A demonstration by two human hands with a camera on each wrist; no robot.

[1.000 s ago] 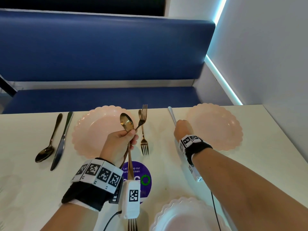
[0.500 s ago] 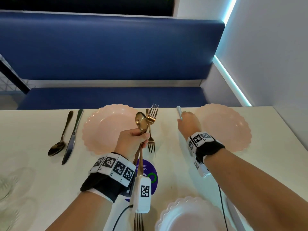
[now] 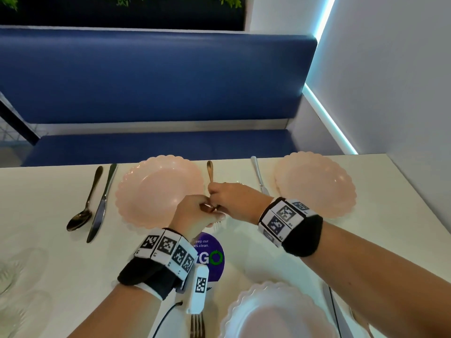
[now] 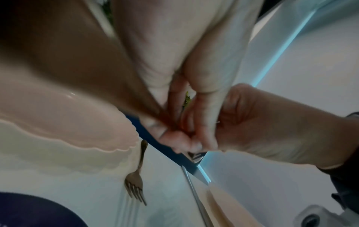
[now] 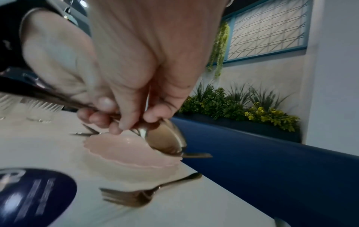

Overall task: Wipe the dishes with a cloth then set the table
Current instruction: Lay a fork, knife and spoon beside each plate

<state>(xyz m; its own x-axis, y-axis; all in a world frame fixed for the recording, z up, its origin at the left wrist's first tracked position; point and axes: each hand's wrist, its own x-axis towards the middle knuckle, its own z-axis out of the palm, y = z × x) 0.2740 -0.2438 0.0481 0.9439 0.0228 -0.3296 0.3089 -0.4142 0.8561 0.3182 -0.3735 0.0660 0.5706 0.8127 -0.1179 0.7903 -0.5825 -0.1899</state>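
Observation:
Between the two pink plates my hands meet over the table. My left hand (image 3: pixel 197 212) grips the handles of gold cutlery, blurred in the left wrist view. My right hand (image 3: pixel 227 198) pinches the neck of the gold spoon (image 5: pixel 167 138), whose bowl hangs over the left pink plate (image 3: pixel 158 191). Behind the bowl the tip of a second gold piece (image 5: pixel 198 155) pokes out. A gold fork (image 5: pixel 136 196) lies on the table under the hands, its handle (image 3: pixel 210 169) pointing to the far edge. A silver knife (image 3: pixel 258 174) lies left of the right pink plate (image 3: pixel 317 184).
A dark spoon (image 3: pixel 80 215) and knife (image 3: pixel 100 203) lie left of the left plate. A white plate (image 3: pixel 275 311) and a fork (image 3: pixel 197 325) are at the near edge, a purple sticker (image 3: pixel 212 262) in the middle, clear glasses (image 3: pixel 9 276) at the left. A blue bench runs behind the table.
My right hand left the silver knife beside the right plate and came left to my left hand, now pinching the spoon. My left hand lowered the cutlery, which had stood upright.

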